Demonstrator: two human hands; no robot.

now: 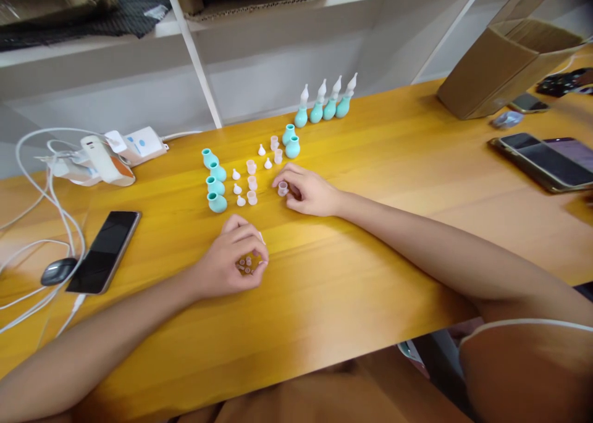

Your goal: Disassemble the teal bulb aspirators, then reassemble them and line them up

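Note:
My right hand (308,191) rests on the yellow table (370,182), fingers pinched round a small clear cap (282,189). My left hand (234,256) is curled over several tiny pinkish pieces (247,265) lying on the table, fingertips touching them. Beyond my hands lie several teal bulbs (215,185) in a column, small clear caps (251,182) and white tips (237,189). Two more teal bulbs (291,142) stand further back. Several assembled teal bulbs with white nozzles (327,102) stand in a row at the table's rear.
A black phone (105,250) and a dark mouse (58,270) lie at the left with white cables (32,225) and a charger (104,157). A cardboard box (504,58) and more phones (542,160) are at the right. White shelving (194,46) stands behind.

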